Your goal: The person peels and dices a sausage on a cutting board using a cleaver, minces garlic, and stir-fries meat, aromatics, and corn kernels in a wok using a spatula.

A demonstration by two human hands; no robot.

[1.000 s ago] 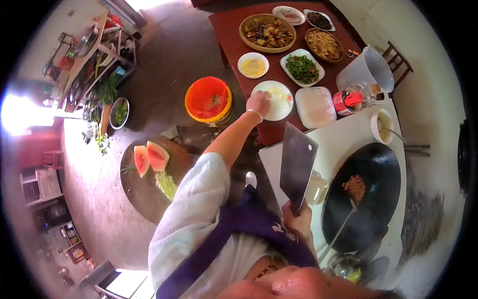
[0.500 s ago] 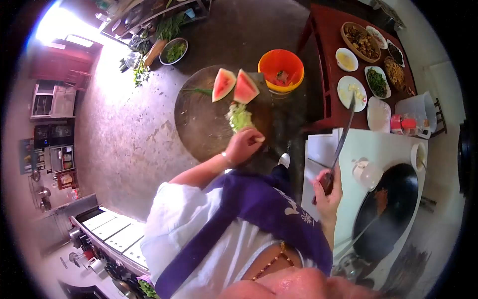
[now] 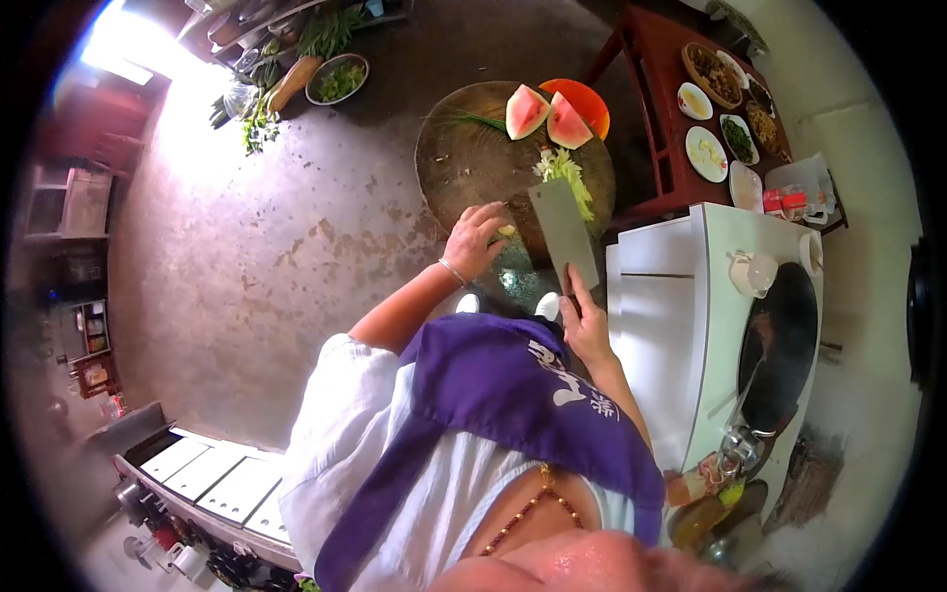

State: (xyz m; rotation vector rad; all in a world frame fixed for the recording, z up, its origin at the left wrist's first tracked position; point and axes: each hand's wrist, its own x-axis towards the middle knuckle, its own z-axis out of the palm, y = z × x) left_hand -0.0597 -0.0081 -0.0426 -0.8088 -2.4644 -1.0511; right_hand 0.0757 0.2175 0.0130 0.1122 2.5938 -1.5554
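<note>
In the head view, the left hand (image 3: 473, 247) reaches over the near left edge of a round wooden block (image 3: 454, 168), palm down, fingers bent and partly spread; a small pale piece (image 3: 507, 230) lies at the fingertips, and I cannot tell whether they pinch it. The right hand (image 3: 588, 331) is closed round the handle of a cleaver (image 3: 564, 235), whose broad blade reaches forward over the block's right part, its far end close against or above a heap of chopped greens (image 3: 572, 183). A strip of wood separates the left fingers from the blade. Two watermelon wedges (image 3: 526, 111) sit near the far edge, with an orange bucket (image 3: 589, 99) just beyond; thin green stalks (image 3: 472, 119) lie to their left. Floor (image 3: 247, 306) spreads wide left of the block, giving the left arm room. The right side is tighter: a white bench (image 3: 725, 306) carrying a wok (image 3: 791, 335) stands beside the right forearm, and a red bench (image 3: 666, 59) of dishes stands farther ahead.
</note>
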